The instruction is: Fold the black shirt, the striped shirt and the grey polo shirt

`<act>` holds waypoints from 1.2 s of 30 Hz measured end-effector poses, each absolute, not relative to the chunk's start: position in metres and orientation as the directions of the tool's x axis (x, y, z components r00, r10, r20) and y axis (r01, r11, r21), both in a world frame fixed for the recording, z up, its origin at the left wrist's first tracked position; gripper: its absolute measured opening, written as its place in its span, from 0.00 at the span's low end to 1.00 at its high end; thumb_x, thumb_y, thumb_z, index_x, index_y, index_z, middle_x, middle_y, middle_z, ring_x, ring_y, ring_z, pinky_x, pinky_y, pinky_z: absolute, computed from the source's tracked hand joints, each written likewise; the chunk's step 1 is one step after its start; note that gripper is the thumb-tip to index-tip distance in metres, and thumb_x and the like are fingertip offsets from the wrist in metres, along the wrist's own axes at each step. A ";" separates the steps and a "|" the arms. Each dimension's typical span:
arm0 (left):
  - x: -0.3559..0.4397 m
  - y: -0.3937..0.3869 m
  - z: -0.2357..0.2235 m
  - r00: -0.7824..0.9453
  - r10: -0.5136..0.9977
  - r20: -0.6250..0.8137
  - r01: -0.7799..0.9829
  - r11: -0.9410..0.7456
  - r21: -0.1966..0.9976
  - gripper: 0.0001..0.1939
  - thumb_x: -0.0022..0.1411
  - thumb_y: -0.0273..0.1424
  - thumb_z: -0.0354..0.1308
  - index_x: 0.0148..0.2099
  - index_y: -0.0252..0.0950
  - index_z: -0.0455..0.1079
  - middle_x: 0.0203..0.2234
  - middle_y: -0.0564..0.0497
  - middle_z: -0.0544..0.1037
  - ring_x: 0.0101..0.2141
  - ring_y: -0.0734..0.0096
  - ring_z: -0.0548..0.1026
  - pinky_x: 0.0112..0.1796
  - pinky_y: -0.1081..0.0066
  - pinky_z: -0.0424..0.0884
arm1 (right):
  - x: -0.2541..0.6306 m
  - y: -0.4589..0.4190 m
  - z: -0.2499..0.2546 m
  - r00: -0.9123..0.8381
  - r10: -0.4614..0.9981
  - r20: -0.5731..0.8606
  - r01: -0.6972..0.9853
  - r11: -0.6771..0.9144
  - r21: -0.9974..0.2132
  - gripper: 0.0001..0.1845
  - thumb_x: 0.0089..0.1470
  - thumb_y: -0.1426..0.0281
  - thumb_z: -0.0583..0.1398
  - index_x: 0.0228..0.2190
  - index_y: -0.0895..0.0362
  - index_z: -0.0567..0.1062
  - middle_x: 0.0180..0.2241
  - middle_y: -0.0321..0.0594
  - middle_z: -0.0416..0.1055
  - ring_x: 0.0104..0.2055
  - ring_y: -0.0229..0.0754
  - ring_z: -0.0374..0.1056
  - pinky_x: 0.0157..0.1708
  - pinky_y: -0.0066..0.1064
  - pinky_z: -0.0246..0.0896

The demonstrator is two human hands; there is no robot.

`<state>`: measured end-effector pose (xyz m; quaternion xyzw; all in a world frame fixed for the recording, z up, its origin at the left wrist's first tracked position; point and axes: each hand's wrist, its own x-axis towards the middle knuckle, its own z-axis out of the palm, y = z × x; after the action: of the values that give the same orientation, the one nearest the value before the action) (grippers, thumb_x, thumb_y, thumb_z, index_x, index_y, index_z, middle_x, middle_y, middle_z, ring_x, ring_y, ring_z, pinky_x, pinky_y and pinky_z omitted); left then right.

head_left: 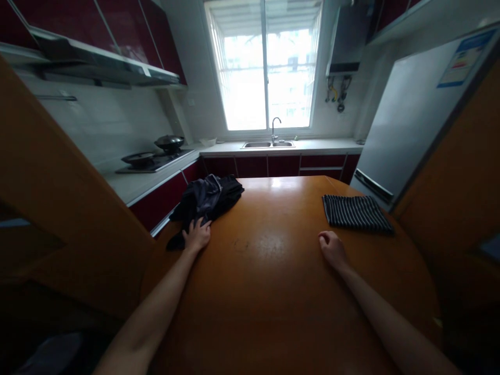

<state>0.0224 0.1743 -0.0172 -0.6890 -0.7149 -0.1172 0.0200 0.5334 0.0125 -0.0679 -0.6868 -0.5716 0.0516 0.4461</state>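
Note:
A crumpled heap of dark clothes (213,195) lies at the left far edge of the wooden table, part of it hanging towards the rim. My left hand (198,235) rests on the near side of this heap, its fingers spread over the fabric. On the right of the table, a black cloth with white stripes (356,212) lies flat and folded into a rough rectangle. Just short of its near left corner, my right hand (333,249) is on the tabletop, apart from the cloth. Its fingers are curled in, and nothing shows in them.
The round-ended wooden table (273,291) fills the foreground. Beyond it are a counter with a double sink (257,145) and tap, a stove with two pans (169,142) at left, and a fridge (410,114) at right. Wooden panels (50,208) flank both sides.

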 end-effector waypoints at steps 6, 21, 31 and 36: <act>0.015 0.166 -0.031 -0.006 0.958 0.286 0.993 -0.027 0.112 0.23 0.68 0.40 0.47 0.61 0.47 0.72 0.67 0.47 0.60 0.65 0.43 0.56 0.60 0.38 0.54 | 0.571 0.035 -0.045 0.453 0.745 0.490 0.885 -0.310 -0.347 0.22 0.59 0.64 0.54 0.51 0.61 0.74 0.54 0.55 0.67 0.55 0.56 0.60 0.52 0.44 0.55; 0.134 0.090 -0.017 0.319 0.738 0.595 0.803 -0.544 0.243 0.27 0.71 0.33 0.47 0.70 0.37 0.54 0.58 0.40 0.68 0.58 0.55 0.65 0.58 0.54 0.62 | 0.530 0.019 -0.043 0.121 0.916 0.382 0.945 0.011 -0.326 0.13 0.61 0.68 0.51 0.29 0.56 0.73 0.35 0.47 0.74 0.39 0.47 0.68 0.40 0.34 0.57; 0.176 0.023 0.019 0.948 0.316 0.034 0.294 -0.914 0.280 0.17 0.65 0.42 0.61 0.54 0.47 0.77 0.33 0.49 0.80 0.38 0.65 0.77 0.45 0.70 0.67 | 0.411 -0.091 -0.021 -0.499 0.862 0.087 0.355 0.295 -0.887 0.17 0.59 0.59 0.57 0.23 0.56 0.68 0.22 0.31 0.58 0.27 0.36 0.55 0.28 0.28 0.52; 0.179 0.005 0.029 0.982 0.185 -0.048 0.189 -0.908 0.374 0.10 0.68 0.36 0.59 0.36 0.42 0.80 0.29 0.51 0.81 0.28 0.72 0.76 0.29 0.74 0.65 | 0.432 -0.086 -0.019 -0.544 0.816 -0.194 0.223 -0.083 -0.971 0.23 0.46 0.50 0.66 0.29 0.57 0.74 0.22 0.30 0.62 0.23 0.34 0.56 0.23 0.25 0.52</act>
<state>0.1791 0.0049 0.0294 -0.9767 -0.0959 0.0057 -0.1919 0.4321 -0.0860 -0.0187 -0.4110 -0.6321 0.6103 0.2431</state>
